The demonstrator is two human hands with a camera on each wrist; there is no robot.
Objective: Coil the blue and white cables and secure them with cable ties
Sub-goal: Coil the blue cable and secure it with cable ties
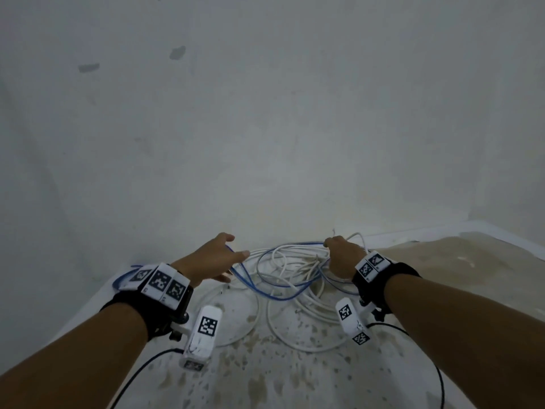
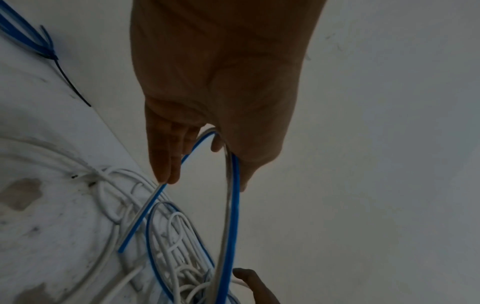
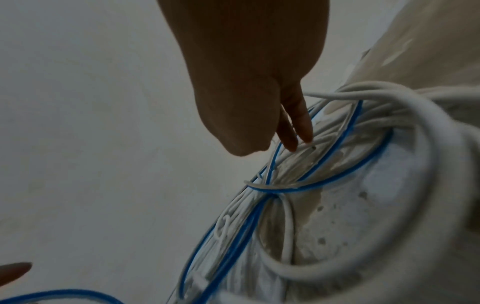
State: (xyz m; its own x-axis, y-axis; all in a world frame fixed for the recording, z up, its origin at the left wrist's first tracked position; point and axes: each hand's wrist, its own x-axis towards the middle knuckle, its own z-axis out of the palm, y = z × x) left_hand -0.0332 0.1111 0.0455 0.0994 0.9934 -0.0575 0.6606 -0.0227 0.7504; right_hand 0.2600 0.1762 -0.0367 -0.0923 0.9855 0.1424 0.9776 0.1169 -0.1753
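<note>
A paired blue and white cable (image 1: pixel 277 296) lies in wide loops over a heap of white cables (image 1: pixel 298 267) at the table's far edge. One loop of the pair (image 2: pixel 232 205) is hooked over my left hand (image 1: pixel 239 245) in the fork between thumb and fingers. The fingers (image 2: pixel 166 160) of that hand (image 2: pixel 205 182) are stretched out. My right hand (image 1: pixel 331 246) is curled, pinching the same pair on the right of the heap, a white end poking up above it. In the right wrist view, strands (image 3: pixel 335 152) run between the thumb and fingers of that hand (image 3: pixel 270 150).
The white tabletop (image 1: pixel 265 379) is stained and speckled, with a beige patch (image 1: pixel 442 261) at the right. A grey wall rises right behind it. A blue coil (image 2: pixel 15 30) bound by a black cable tie (image 2: pixel 70 86) lies behind my left wrist. Black camera leads (image 1: pixel 436 373) trail near me.
</note>
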